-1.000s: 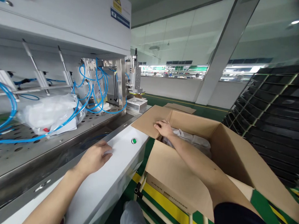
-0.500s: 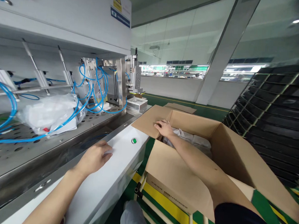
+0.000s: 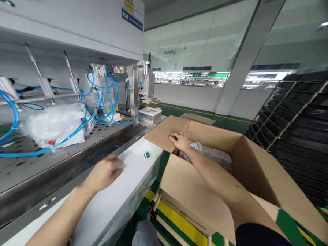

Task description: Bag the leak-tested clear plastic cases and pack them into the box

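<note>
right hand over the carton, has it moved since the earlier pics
No, the right hand holds the same place relative to the green push button.

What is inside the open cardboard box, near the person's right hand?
Inside the open cardboard box, crumpled white material lies just past the right hand. What lies beneath it and the box bottom are hidden.

left hand: small white item mostly covered, can't ID | cardboard carton: crumpled white contents partly hidden by flap, right hand | flap print: too small to read | far workstations: too small to tell
</note>
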The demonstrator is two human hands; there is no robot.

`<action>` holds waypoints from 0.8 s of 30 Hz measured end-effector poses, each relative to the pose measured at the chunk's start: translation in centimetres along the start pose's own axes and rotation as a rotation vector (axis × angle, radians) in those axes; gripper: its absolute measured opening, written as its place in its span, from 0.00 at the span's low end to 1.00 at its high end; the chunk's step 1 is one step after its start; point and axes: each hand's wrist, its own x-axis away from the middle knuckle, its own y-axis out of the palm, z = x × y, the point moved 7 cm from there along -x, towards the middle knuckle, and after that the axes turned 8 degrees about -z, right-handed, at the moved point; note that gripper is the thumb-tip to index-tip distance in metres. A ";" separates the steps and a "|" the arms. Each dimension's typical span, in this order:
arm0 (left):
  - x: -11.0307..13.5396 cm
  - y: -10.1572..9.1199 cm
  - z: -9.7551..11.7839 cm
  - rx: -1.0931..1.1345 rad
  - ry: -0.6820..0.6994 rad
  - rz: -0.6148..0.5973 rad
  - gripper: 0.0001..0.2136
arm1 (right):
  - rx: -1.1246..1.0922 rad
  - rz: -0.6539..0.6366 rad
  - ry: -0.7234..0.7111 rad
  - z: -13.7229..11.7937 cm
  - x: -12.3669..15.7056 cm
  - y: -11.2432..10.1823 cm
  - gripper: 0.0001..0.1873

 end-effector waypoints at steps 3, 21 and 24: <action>0.0 0.0 0.0 -0.005 -0.002 -0.006 0.10 | 0.000 0.005 -0.005 0.0 0.0 -0.1 0.15; 0.1 -0.1 0.1 -0.037 -0.002 -0.015 0.10 | -0.002 -0.009 -0.014 0.1 -0.1 0.2 0.16; 0.0 0.0 0.1 -0.034 -0.004 -0.012 0.10 | -0.002 -0.006 -0.011 0.2 -0.1 0.1 0.16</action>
